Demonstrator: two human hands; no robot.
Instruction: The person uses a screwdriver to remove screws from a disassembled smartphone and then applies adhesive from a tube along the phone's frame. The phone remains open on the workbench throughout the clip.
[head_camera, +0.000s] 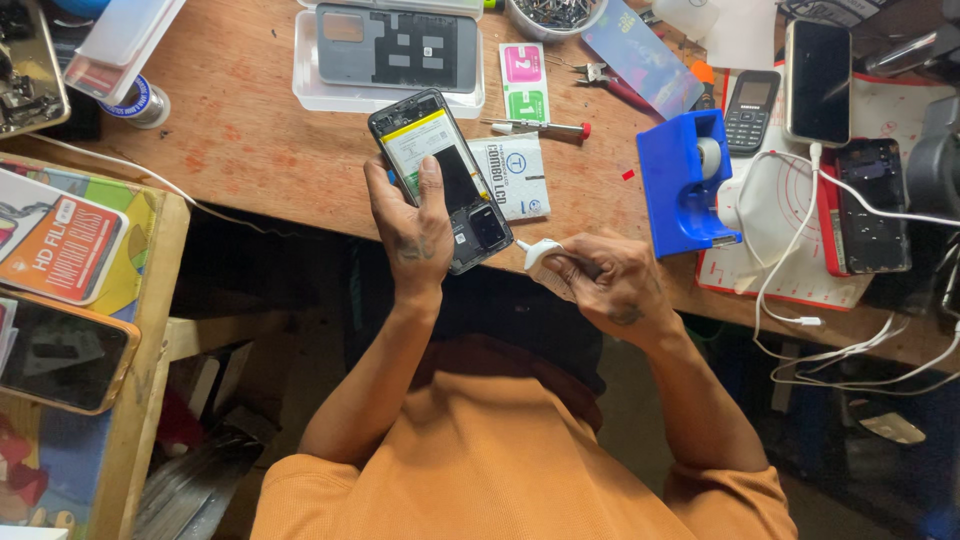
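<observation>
My left hand (412, 228) grips an opened smartphone (440, 176) with its back cover off, battery and circuit board showing, thumb resting across the battery. The phone is held over the front edge of the wooden workbench (260, 130). My right hand (600, 280) is closed around a small white tube-like item with a thin nozzle (532, 250), whose tip points at the phone's lower corner, just short of touching it.
A clear tray holding a grey phone back cover (395, 45) lies behind the phone. A blue tape dispenser (685, 180), a red-handled screwdriver (540, 127), wipe packets (524, 82), a keypad phone (750, 110), more smartphones and white cables (800, 300) crowd the right. A side table with boxes (60, 245) stands left.
</observation>
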